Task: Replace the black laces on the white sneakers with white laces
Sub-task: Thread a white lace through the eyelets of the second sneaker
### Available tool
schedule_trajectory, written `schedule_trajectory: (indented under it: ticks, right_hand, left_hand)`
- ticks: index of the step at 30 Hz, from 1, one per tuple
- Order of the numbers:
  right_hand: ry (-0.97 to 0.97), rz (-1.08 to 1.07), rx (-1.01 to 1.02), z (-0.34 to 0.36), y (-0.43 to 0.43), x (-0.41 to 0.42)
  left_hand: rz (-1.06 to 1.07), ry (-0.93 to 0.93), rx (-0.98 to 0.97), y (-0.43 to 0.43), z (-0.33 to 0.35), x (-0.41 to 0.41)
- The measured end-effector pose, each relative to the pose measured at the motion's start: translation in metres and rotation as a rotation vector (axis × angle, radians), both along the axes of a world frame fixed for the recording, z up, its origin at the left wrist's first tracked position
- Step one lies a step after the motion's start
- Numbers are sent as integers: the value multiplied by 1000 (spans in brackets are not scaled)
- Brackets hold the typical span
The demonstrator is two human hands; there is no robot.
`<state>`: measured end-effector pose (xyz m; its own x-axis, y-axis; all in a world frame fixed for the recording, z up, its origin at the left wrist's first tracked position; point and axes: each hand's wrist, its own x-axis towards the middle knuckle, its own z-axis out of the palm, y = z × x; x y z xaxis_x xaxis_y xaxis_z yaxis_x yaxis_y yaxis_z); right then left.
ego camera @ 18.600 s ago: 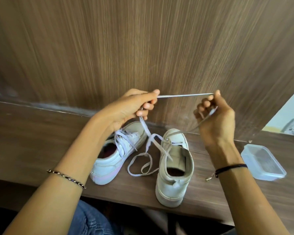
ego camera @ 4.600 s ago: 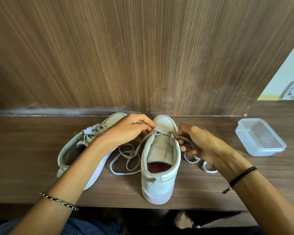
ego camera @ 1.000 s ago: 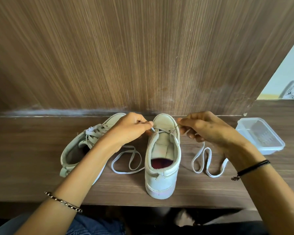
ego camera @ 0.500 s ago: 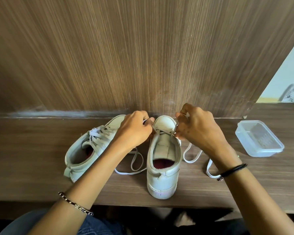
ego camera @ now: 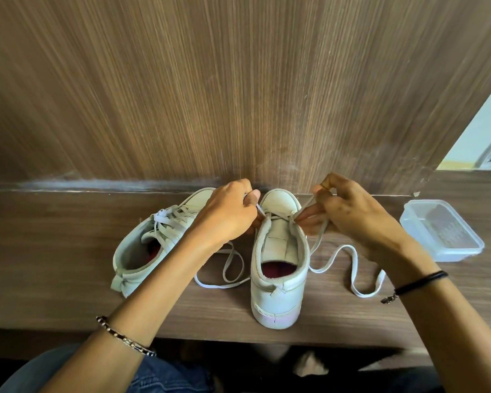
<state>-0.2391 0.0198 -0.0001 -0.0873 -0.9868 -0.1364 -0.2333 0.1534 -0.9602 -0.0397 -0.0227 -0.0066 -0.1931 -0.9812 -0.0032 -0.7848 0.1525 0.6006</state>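
Left grip [ego camera: 227, 217] pinching flat white lace [ego camera: 223, 285] | right grip [ego camera: 355, 219] pinching same | smooth sneaker [ego camera: 278, 304] upright

Two sneakers on the table [ego camera: 54, 251], toes toward the wall panel [ego camera: 238, 95] behind. Centre sneaker [ego camera: 278, 285] upright, heel at the near edge. Left sneaker [ego camera: 142, 251] just beside it, tipped over, angled. Lace [ego camera: 353, 268] trails on the table both sides of the centre sneaker. Left hand [ego camera: 227, 214] and right hand [ego camera: 355, 214] flank its front eyelets, each pinching the lace. Container [ego camera: 462, 249] far right, well apart.
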Motion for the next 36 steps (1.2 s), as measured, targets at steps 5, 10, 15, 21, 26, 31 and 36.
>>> schedule_trajectory:
  ticks: [5, 10, 15, 21, 26, 31, 36]
  right_hand:
    - [-355, -1, 147, 5, -2, -7]
    - [-350, 46, 179, 6, -2, -14]
    - [86, 43, -13, 3, -3, -7]
    - [509, 14, -291, 4, -7, 9]
    - [412, 81, -327, 10, -7, 9]
    - [-31, 2, -181, 24, -4, -8]
    - [-314, -16, -201, 33, -2, -23]
  left_hand:
    - [-47, 48, 59, -1, 2, 3]
    - [-41, 262, 195, -9, -8, 6]
    - [-66, 143, 106, -6, 2, 2]
    - [-133, -77, -232, 2, 5, -13]
    - [-383, 426, 7, 6, 15, -26]
    - [-364, 505, 154, 6, 17, -24]
    - [-324, 586, 202, 3, 19, -23]
